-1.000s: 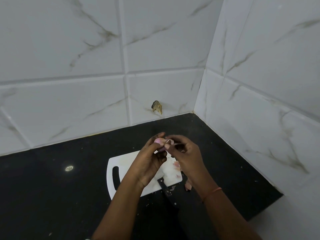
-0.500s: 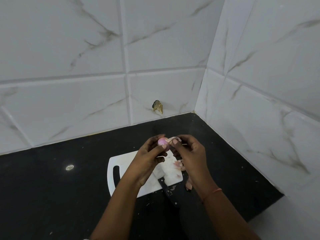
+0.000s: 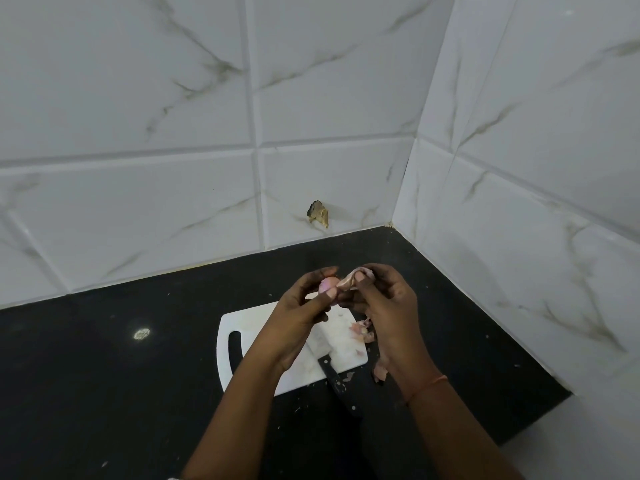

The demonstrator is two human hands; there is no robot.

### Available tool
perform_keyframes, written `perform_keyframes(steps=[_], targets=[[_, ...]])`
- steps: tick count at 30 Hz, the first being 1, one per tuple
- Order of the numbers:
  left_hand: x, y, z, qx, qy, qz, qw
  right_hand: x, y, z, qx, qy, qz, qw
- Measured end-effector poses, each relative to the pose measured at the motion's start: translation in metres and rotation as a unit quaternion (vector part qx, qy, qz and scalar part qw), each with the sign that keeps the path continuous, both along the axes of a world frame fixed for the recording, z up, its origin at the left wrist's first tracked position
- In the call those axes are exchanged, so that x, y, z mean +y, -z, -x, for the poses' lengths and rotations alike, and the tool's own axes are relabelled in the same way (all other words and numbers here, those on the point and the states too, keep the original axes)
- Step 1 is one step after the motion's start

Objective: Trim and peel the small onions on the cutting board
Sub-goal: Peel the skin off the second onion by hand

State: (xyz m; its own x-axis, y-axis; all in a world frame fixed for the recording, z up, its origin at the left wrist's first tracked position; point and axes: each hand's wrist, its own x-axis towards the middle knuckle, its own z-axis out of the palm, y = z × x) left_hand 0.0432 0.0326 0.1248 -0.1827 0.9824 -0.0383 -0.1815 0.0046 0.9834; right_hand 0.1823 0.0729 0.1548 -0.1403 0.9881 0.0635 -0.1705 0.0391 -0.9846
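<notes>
Fingers (image 3: 329,293) round onion (image 3: 328,284) — skin (image 3: 349,281) pinched.

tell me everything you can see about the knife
The knife lies flat, blade on the white cutting board, black handle jutting over the board's near edge onto the dark counter. The handle shows pale rivets. The blade looks like pale metal; its tip is hidden under the left hand. No hand holds it. Bits of onion skin lie close by.
</notes>
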Motion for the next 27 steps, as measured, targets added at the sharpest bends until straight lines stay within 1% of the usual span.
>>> perform_keyframes(steps=[3, 5, 10, 15, 19, 24, 27], targets=[[-0.001, -0.003, 0.001, 0.047, -0.018, -0.015, 0.999, -0.002, 0.0, 0.001, 0.005, 0.018, -0.019, 1.0], [-0.001, -0.004, 0.001, 0.064, -0.029, -0.026, 0.997, -0.002, -0.001, 0.001, 0.001, 0.027, -0.033, 0.999], [0.001, -0.003, 0.002, 0.123, -0.056, -0.05, 0.99, -0.002, 0.003, 0.003, -0.004, 0.025, -0.071, 0.997], [0.001, -0.003, 0.0, 0.138, -0.035, -0.047, 0.989, -0.003, 0.009, 0.003, -0.006, 0.045, -0.1, 0.994], [0.001, -0.003, 0.0, 0.157, -0.015, -0.036, 0.987, 0.0, 0.008, 0.001, 0.024, 0.056, -0.122, 0.991], [0.0, -0.002, 0.003, 0.154, 0.0, -0.024, 0.988, 0.009, 0.005, -0.003, 0.015, 0.072, -0.103, 0.992], [-0.001, -0.003, 0.004, 0.145, 0.0, -0.027, 0.989, 0.016, 0.013, -0.005, -0.038, 0.069, -0.037, 0.996]])
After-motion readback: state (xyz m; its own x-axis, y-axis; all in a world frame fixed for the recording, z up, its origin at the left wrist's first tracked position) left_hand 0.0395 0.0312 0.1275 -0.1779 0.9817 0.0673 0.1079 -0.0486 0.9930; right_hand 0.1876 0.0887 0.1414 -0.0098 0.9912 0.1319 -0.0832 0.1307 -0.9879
